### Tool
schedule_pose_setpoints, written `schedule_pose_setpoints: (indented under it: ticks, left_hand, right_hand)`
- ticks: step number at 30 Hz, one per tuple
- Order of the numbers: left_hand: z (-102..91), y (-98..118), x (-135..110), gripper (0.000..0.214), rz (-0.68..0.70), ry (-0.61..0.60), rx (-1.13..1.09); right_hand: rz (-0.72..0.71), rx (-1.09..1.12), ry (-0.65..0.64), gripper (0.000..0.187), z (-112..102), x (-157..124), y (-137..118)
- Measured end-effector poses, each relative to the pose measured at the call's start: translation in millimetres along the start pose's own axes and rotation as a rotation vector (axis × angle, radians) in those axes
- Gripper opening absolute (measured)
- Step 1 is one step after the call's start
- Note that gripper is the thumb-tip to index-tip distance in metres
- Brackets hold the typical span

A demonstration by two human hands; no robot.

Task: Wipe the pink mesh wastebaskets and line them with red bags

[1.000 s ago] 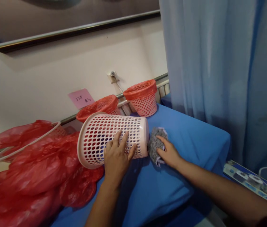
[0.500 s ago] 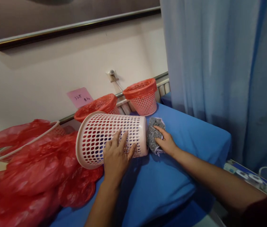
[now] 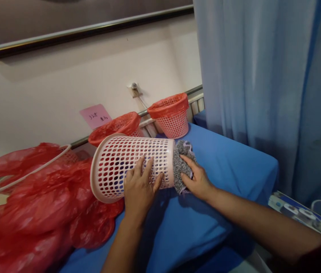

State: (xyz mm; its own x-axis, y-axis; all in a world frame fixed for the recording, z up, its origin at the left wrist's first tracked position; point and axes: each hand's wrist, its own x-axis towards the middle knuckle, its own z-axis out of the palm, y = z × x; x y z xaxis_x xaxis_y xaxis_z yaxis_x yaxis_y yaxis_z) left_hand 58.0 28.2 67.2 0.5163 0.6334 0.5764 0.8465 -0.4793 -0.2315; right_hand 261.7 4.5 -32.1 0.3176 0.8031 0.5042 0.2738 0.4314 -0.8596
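A pinkish-white perforated plastic basket (image 3: 112, 163) lies on its side on the blue-covered bed, its wide rim to the left and its base to the right. My left hand (image 3: 140, 185) rests on the basket's side with the fingers spread. Against the basket's base, a fuzzy grey cloth (image 3: 181, 168) with a pale purple edge is bunched up. My right hand (image 3: 196, 178) presses it there, thumb and fingers closed on it. Part of the cloth is hidden under the hand.
Crumpled red plastic bags (image 3: 43, 204) cover the left side. Behind stand a red-lined basket (image 3: 174, 123) and another red-lined basket (image 3: 117, 127). A white hoop (image 3: 43, 167) lies among the bags. A metal bed rail (image 3: 82, 142) runs along the wall; a blue curtain (image 3: 248, 94) hangs right.
My right hand and the cloth have shifted slightly left and down across the basket's base, covering more of it. My left hand and the basket have hardly moved.
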Motion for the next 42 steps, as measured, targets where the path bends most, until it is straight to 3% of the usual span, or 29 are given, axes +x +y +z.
schedule_pose_setpoints:
  ticks: [5, 7, 11, 12, 16, 18, 21, 24, 28, 31, 34, 38, 40, 42]
  left_hand:
    - [-1.7, 1.4, -0.4, 0.057, -0.005, 0.001, -0.01]
    - [-2.1, 1.8, -1.4, 0.056, -0.001, 0.013, -0.009]
    - [-0.6, 2.3, -2.4, 0.057, 0.002, 0.028, 0.0]
    - [0.2, 2.6, -2.4, 0.057, 0.005, 0.026, 0.002]
    - [3.3, 3.9, -1.8, 0.058, 0.02, 0.016, -0.003]
    - [3.4, 4.4, -2.5, 0.057, 0.022, 0.016, -0.014]
    - [1.7, 5.2, -4.9, 0.056, 0.015, 0.01, -0.031]
    - [-0.1, 6.5, -7.7, 0.055, 0.014, 0.007, -0.038]
    - [0.5, 8.6, -9.5, 0.055, 0.012, 0.02, -0.031]
    - [1.2, 10.1, -10.1, 0.054, 0.011, 0.017, -0.021]
    - [0.5, 12.7, -12.6, 0.053, 0.002, 0.011, -0.01]
    - [-0.3, 17.6, -19.6, 0.05, -0.003, 0.026, -0.021]
    - [0.8, 19.8, -23.6, 0.049, -0.002, 0.041, -0.034]
    - [2.7, 21.3, -27.3, 0.048, 0.001, 0.053, -0.045]
  right_hand:
    - [0.362, -0.147, -0.231, 0.059, 2.1, -1.9, 16.4]
    - [0.299, -0.125, -0.174, 0.063, -2.6, 9.9, 14.8]
    - [-0.065, -0.024, -0.008, 0.065, -4.6, 39.5, 2.8]
    - [-0.063, -0.026, -0.011, 0.065, -2.3, 45.7, 3.2]
    - [0.349, -0.151, -0.231, 0.065, 10.4, 56.7, 24.8]
    - [0.447, -0.18, -0.316, 0.06, 13.7, 53.5, 38.4]
    - [0.466, -0.19, -0.344, 0.056, 10.2, 47.1, 46.5]
    - [0.437, -0.198, -0.265, 0.06, -0.1, 52.6, 37.8]
    - [0.184, -0.151, -0.063, 0.071, -4.3, 75.9, 18.9]
    - [0.226, -0.168, -0.111, 0.068, 5.8, 83.4, 16.6]
    - [0.424, -0.22, -0.25, 0.058, 12.9, 69.5, 24.7]
    - [0.483, -0.251, -0.289, 0.059, 2.2, 34.2, 26.2]
    - [0.402, -0.224, -0.178, 0.063, -5.4, 20.2, 18.0]
    - [0.194, -0.145, -0.042, 0.066, -8.8, 10.8, 8.5]
